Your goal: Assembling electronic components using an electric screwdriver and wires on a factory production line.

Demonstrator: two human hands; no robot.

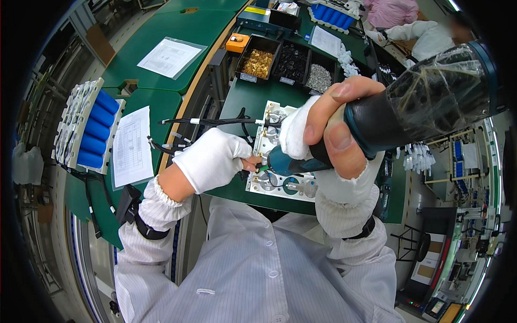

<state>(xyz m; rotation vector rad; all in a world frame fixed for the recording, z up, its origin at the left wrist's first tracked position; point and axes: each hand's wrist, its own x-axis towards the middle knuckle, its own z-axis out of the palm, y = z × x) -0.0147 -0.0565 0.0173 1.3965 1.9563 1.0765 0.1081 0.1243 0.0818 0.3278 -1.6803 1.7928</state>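
My right hand (344, 126), gloved with bare fingertips, grips a teal and black power screwdriver (377, 118) whose rear is wrapped in clear film. The tool's teal nose (283, 161) points left and down over a white battery module frame (258, 184) on the green bench. Close to the tool's tip, my left hand (215, 159) is closed in a pinch at the frame's left edge. What sits between its fingertips is too small to make out. A bundle of black cables (215, 121) with white labels runs leftward off the frame, just beyond my left hand.
Black bins of brass-coloured parts (257, 63), black parts (291, 62) and silver parts (320, 78) stand at the back. Leftward lie paper sheets (132, 148) and a module with blue cells (97, 129). A person in white (425, 37) works at the far right.
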